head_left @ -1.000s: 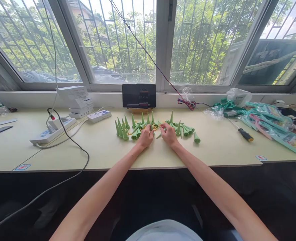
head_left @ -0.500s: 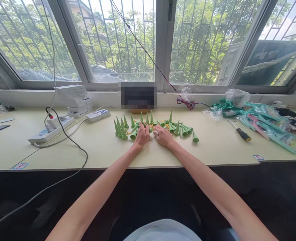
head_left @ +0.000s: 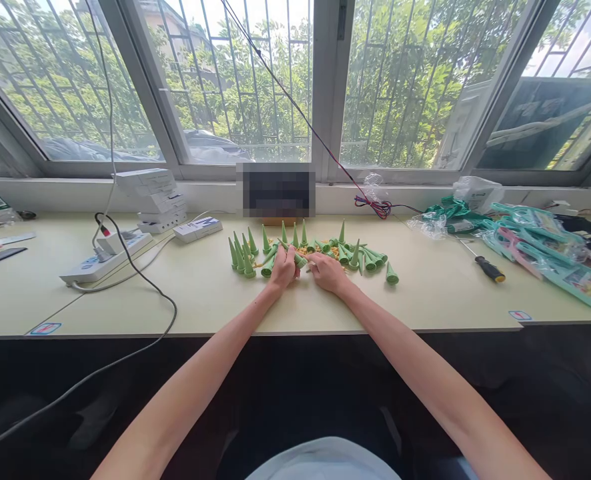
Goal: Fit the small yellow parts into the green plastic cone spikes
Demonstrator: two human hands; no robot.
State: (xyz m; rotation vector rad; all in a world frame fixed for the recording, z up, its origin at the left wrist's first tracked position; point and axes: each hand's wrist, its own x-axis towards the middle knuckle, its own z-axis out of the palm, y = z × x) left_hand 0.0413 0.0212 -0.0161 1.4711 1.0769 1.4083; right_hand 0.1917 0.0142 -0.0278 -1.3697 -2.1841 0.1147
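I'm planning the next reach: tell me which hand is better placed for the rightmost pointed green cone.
Probably the right hand: it's nearer that rightmost cone, while the left hand holds another green cone.

To your L: white pwr strip (head_left: 88, 268) w/ dk cable (head_left: 176, 309) looping past the surface (head_left: 425, 300) edge; white box stack (head_left: 156, 200) behind it, single box (head_left: 198, 229) just R of stack. Far L: thin dk slab (head_left: 5, 255). Ahead of you: dk panel (head_left: 279, 190), pixelated, below windows (head_left: 255, 93). To your R: blk/yel screwdriver (head_left: 489, 269) nr teal-edged pkgs (head_left: 550, 250); clear bag (head_left: 478, 191) behind pkgs; coiled wires (head_left: 379, 207) by sill (head_left: 210, 196).
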